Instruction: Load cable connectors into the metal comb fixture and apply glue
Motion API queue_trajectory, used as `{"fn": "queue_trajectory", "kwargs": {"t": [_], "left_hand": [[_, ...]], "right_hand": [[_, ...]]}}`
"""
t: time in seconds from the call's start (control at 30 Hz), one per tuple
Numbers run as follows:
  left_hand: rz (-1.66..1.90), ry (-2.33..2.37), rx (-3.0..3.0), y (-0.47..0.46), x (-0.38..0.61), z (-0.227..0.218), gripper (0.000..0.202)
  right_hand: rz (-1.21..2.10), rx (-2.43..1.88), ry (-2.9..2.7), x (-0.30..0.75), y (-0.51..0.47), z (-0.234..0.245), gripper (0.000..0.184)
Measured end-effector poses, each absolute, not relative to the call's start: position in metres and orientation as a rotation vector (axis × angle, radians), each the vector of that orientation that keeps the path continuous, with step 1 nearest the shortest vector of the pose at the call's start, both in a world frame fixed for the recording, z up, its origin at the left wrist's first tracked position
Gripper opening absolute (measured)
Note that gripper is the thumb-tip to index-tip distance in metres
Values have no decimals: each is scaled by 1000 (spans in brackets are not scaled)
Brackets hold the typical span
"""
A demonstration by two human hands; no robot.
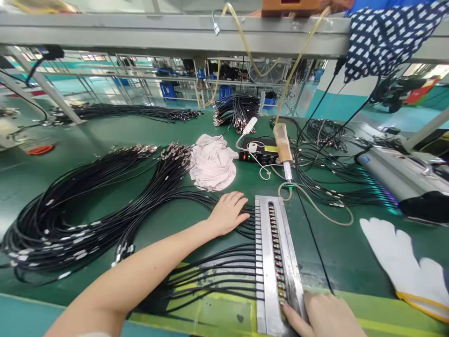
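Observation:
A long metal fixture (pixel 271 262) lies on the green table, holding a row of cable connectors (pixel 276 250) in its slot. Black cables (pixel 224 271) run into it from the left. My left hand (pixel 228 213) rests flat on those cables beside the fixture's far end, fingers stretched out. At the bottom edge, my right hand (pixel 324 318) touches the fixture's near end, its fingers bent against the metal. I cannot see anything held in it.
A big bundle of black cables (pixel 87 220) fills the left of the table. A crumpled cloth (pixel 213 164), a small black control box (pixel 261 152) and a taped dispenser tool (pixel 283 147) with tubing lie behind. A white glove (pixel 403 262) lies right, near a grey machine (pixel 403 175).

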State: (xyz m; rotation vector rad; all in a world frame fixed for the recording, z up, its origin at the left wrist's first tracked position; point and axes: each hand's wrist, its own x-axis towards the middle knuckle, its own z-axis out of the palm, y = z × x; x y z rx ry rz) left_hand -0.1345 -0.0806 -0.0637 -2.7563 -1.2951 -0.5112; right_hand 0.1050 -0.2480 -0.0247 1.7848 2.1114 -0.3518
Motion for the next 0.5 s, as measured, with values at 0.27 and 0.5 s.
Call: {"fn": "queue_trajectory", "kwargs": {"t": [0.27, 0.5], "left_hand": [[-538, -1310, -2721, -76, -118, -77, 37], [-598, -1327, -2705, -77, -122, -80, 38]], "right_hand": [[-1, 1585, 2700, 120, -251, -7, 27], [193, 1071, 3091, 105, -263, -36, 13]]}}
